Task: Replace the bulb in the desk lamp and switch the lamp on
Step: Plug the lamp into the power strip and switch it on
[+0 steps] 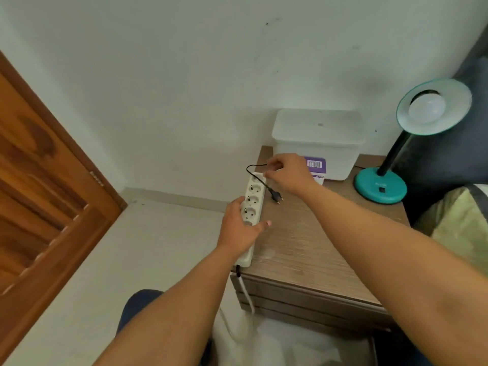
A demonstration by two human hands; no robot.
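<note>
Desk lamp [380,186] bulb [426,109] fitted, right hand [286,174] pinching cord [253,167] — plug [276,197] dangling

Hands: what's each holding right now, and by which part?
Right hand pinches the black lamp cord partway along; its plug dangles unplugged. Left hand grips the white power strip around its middle.

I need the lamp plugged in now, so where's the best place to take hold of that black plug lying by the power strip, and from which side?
Grip the plug by its black body, probably from above and from the cord end. It lies flat on the table with its pins pointing away from the power strip, so that grip keeps fingers off the pins. The right hand holds only the cord; the left hand steadies the strip.
</note>
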